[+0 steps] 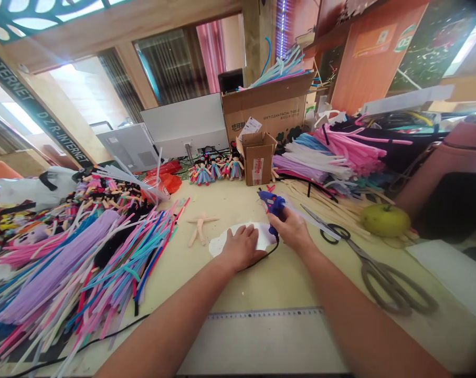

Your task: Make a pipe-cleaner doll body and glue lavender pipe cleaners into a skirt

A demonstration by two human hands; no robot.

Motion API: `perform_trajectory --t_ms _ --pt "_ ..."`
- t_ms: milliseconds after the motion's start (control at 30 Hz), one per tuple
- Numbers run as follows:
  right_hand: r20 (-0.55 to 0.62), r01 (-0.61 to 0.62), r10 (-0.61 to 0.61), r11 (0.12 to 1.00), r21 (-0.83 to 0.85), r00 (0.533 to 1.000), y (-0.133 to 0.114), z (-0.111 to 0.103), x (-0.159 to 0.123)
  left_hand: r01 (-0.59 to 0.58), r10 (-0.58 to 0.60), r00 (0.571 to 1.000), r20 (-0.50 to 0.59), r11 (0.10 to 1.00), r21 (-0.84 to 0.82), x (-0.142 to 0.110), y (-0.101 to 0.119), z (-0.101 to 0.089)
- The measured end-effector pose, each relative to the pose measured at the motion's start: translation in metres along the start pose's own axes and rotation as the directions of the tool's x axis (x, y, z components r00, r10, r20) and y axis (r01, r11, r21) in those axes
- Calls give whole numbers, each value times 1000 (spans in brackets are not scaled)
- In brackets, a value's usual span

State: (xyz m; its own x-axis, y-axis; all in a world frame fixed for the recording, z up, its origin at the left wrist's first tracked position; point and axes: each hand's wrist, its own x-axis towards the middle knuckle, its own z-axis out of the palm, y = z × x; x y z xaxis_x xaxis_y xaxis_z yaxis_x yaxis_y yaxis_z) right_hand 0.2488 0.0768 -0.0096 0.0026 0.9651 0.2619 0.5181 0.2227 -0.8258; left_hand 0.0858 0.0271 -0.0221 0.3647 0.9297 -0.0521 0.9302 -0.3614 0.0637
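Note:
My right hand (295,229) grips a blue glue gun (272,204) by its handle, nozzle pointing left, a clear glue stick jutting out behind it. My left hand (241,247) lies palm down, fingers loosely curled, on a white oval sheet (222,242) on the yellow table (285,283). The gun's black cord loops beneath both hands. A small tan figure made of pipe cleaners (200,226) lies just left of the sheet.
A big heap of coloured pipe cleaners (84,262) fills the left side, more (332,152) at the back right. Large scissors (379,273) and a green apple (384,220) lie to the right. Small dolls (216,169), cardboard boxes (258,156) stand behind. A ruler (265,314) lies near me.

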Motion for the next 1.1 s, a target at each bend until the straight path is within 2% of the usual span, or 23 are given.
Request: perform_trajectory --t_ms 267,467,767,833,900,967,1100 --pt "2 -19 19 997 79 1000 8 -1 3 29 -29 997 -76 1000 -10 22 11 4" --pt "-3 -46 47 992 118 999 5 -1 2 -8 13 993 -116 999 41 15 8 7" --pt "1 -68 69 982 177 998 9 2 4 -25 30 995 -98 998 50 7 9 5" --pt "-2 -75 77 978 192 997 12 4 5 -58 60 995 -84 998 21 9 3 2" --pt "-9 -82 86 974 211 996 14 5 6 -45 39 997 -68 996 -77 19 -10 -2" --pt "-18 -90 97 968 233 995 15 6 7 59 -75 995 -70 975 -213 36 -27 -7" --pt "-32 -91 104 958 273 994 15 6 8 207 -247 961 -127 943 -262 81 -58 -10"
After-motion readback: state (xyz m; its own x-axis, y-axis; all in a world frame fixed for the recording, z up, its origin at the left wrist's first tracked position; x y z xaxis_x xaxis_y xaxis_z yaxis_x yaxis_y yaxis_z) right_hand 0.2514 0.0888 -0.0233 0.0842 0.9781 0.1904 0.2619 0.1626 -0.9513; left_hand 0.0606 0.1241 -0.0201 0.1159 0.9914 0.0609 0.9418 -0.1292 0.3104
